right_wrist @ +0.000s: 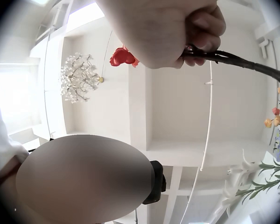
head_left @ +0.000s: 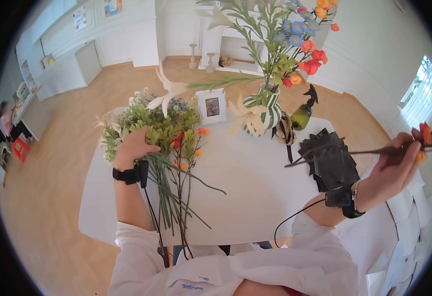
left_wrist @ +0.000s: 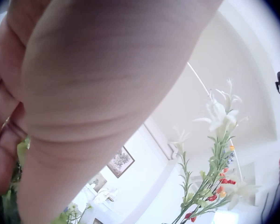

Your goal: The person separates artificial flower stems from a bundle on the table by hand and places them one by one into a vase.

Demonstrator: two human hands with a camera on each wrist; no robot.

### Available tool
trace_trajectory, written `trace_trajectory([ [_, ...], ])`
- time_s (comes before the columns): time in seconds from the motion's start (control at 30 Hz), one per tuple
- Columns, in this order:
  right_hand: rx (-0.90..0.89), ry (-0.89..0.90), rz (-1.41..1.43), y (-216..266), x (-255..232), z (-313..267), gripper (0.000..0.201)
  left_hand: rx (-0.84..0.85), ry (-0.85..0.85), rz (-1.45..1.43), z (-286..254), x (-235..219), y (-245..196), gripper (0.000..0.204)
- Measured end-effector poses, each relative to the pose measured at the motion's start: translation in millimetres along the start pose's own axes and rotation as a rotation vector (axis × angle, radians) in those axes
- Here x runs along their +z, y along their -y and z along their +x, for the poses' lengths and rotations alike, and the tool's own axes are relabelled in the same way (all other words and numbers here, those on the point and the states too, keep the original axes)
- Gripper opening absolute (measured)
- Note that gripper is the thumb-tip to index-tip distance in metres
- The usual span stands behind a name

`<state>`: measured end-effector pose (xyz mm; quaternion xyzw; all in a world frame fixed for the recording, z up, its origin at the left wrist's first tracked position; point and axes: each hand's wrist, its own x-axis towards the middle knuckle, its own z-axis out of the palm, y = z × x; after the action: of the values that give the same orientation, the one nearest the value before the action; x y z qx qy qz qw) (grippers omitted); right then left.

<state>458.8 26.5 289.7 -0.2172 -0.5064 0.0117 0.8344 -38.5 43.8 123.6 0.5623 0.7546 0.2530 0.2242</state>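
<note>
My right hand [head_left: 396, 160], raised past the table's right side, grips the dark stem [right_wrist: 245, 63] of an artificial flower branch. Its red and orange blooms [head_left: 425, 132] stick out beyond the hand, and the bare stem ends point left over the table. In the right wrist view the fingers curl round that stem. My left hand [head_left: 133, 148] rests on a pile of artificial greenery and flowers [head_left: 169, 130] at the table's left, thumb out to the side; the leaves hide some fingertips. Long green stems [head_left: 164, 197] from the pile run toward the table's front edge.
A green-and-white striped vase [head_left: 273, 111] holds tall lilies, blue and red flowers at the back. Near it are a white picture frame [head_left: 218, 118], a green spray bottle [head_left: 301, 118] and a ribbon roll [head_left: 286, 130]. Black sheets [head_left: 332, 167] lie on the white table [head_left: 245, 197].
</note>
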Motion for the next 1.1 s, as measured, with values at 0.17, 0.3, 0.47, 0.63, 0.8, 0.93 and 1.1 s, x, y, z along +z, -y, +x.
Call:
trace_trajectory([
  [0.17,0.026,0.114,-0.134,-38.7,27.0,23.3,0.028,0.186,0.072,-0.408,9.2,7.9,7.9,0.047],
  [0.3,0.018,0.194,-0.170,-93.5,50.2,51.4,0.026,-0.067,-0.089,0.112,10.0,0.4,20.8,0.047],
  [0.47,0.028,0.210,-0.262,-135.2,78.6,61.7,0.030,-0.268,-0.253,0.088,1.9,-8.0,41.8,0.048],
  [0.63,0.112,0.272,-0.158,-171.9,96.5,43.4,0.029,-0.264,-0.241,0.112,4.1,-1.6,40.5,0.058],
  [0.8,0.270,0.496,-0.216,-200.4,109.3,12.8,0.032,-0.007,-0.408,0.357,24.6,19.5,70.8,0.067],
  [0.93,0.380,0.843,-0.528,-252.1,106.8,-6.7,0.027,-0.098,-0.300,0.108,16.6,10.5,56.0,0.065],
  [1.1,0.187,0.791,-0.632,-243.9,109.1,-16.1,0.029,-0.211,-0.290,-0.086,20.4,-0.2,72.9,0.064],
])
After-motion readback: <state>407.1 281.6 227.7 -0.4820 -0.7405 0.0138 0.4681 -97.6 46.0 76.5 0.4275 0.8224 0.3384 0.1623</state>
